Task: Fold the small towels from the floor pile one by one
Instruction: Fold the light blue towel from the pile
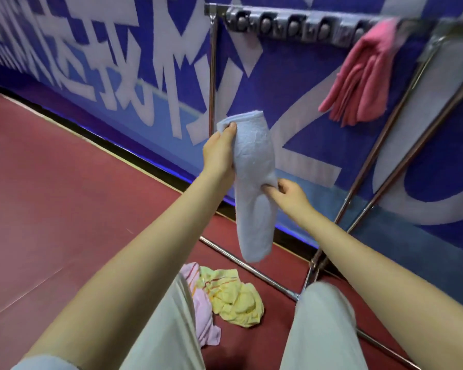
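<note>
Light blue towel [254, 182] is pinched at its top corner by left hand [219, 153] and gripped mid-edge by right hand [289, 196], hung clear above the floor pile [225, 295], probably so it drapes flat for folding.

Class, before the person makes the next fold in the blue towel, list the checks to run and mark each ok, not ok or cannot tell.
1. Left hand grips the top of the blue towel: ok.
2. Right hand pinches its side edge: ok.
3. Towel hangs free of the floor: ok.
4. Edges aligned: cannot tell.
5. Yellow towel and pink towel still wait, unfolded, on the floor: ok.
6. Metal rack stands clear of the hanging towel: cannot tell.
</note>
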`<state>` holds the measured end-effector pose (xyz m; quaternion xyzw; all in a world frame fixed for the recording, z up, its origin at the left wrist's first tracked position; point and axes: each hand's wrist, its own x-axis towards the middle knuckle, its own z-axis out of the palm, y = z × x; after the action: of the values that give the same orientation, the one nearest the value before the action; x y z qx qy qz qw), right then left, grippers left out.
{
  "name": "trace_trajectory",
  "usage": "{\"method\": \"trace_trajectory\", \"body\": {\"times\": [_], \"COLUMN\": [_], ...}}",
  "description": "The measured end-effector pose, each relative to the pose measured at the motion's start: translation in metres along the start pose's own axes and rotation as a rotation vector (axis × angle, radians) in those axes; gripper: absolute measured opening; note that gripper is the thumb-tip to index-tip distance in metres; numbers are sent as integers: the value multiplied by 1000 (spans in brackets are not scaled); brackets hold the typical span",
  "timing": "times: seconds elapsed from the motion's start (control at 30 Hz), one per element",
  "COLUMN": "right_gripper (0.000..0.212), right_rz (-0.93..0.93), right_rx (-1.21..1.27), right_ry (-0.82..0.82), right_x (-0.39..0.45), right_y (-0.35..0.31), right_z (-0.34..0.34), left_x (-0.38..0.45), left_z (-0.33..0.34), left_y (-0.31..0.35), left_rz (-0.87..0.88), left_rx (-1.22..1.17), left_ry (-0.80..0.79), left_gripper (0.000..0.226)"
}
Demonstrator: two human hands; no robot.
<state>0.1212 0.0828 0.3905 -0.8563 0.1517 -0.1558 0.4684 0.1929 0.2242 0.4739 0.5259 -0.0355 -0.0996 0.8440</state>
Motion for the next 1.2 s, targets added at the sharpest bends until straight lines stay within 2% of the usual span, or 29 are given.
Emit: {"method": "trace_trajectory", "body": {"times": [0.1,0.3,0.43,0.6,0.8,0.97,1.07,1.2], "right_gripper": [7,13,13,12,13,17,7,17], "right_rz": [-5,6,-51,-103,-38,-8,-2,1], "right_rx": [34,274,229,148,-58,-255,-292,-429], "right_ry": [-3,44,41,42,-23,-82,-56,-1], "right_x": [33,97,133,173,207,215,216,219], "right_y": [-39,-115,-154,-194,-211,-207,-200,-189], "right_z": [-43,-116,-154,-189,-225,-243,-257,-272], "left_x": [8,35,67,114,148,167,172,176], "left_z": [42,105,131,145,147,153,157,168], "left_y": [38,107,141,162,154,126,103,67], "left_rz": [44,177,241,406,406,372,361,404], "left_rx": [17,-72,-70,31,236,310,311,320], "left_ry": [-47,-28,-17,35,-35,-87,-122,-172], "left_gripper": [10,17,9,28,42,45,54,59]}}
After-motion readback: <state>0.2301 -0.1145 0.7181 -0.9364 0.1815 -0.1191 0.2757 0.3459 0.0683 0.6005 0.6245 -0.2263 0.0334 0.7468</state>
